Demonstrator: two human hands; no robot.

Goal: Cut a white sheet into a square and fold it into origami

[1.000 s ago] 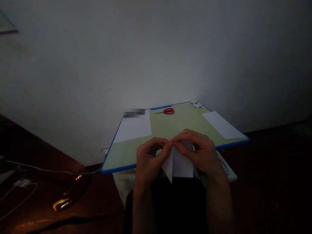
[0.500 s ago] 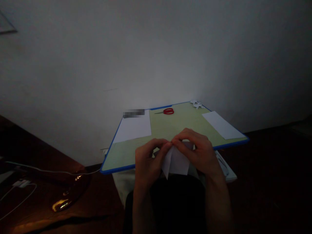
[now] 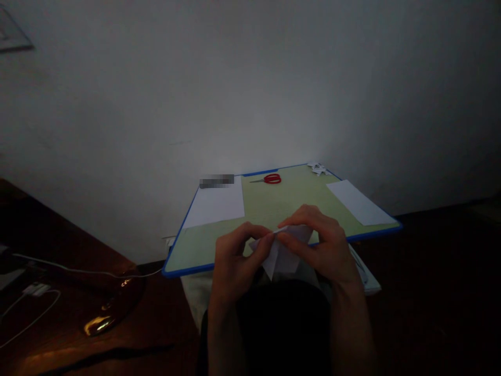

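A folded piece of white paper (image 3: 285,257) hangs between my two hands, near the front edge of the green table (image 3: 270,203). My left hand (image 3: 239,258) pinches its top edge between thumb and forefinger. Close beside it, my right hand (image 3: 319,243) pinches the same top edge from the right. Pointed flaps of the paper hang below my fingertips, and part of it shows behind the right thumb. Some of its folds are hidden by my fingers.
Red-handled scissors (image 3: 271,179) lie toward the table's back. White sheets rest at the left (image 3: 215,204) and right (image 3: 358,202). A small pile of folded white paper pieces (image 3: 319,168) sits in the back right corner. A white cable (image 3: 90,271) runs from the left.
My fingertips have tilted the paper, so its top edge shows more and its lower part looks shorter. The right hand has shifted slightly right. The whole view has moved a little.
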